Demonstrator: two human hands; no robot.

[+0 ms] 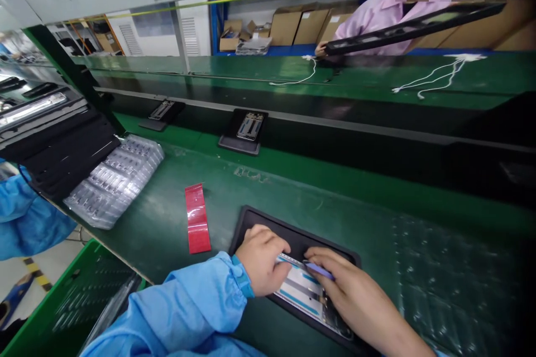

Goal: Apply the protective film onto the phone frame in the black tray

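A dull green, rubbery mat is seen covering the worktop [167, 223], scuffed and faintly shiny in patches. A matt black foam-like tray [251, 220] is pressed under the left hand [262, 259]; a glossy, glassy panel [304, 295] with white and blue film is touched by the right hand [355, 298]. A shiny red plastic strip [196, 217] is caught by the light. Clear, glossy blister trays [113, 181] are stacked at the left. The sleeve [188, 301] is made of smooth blue cloth. Brown cardboard boxes [301, 25] are seen beyond.
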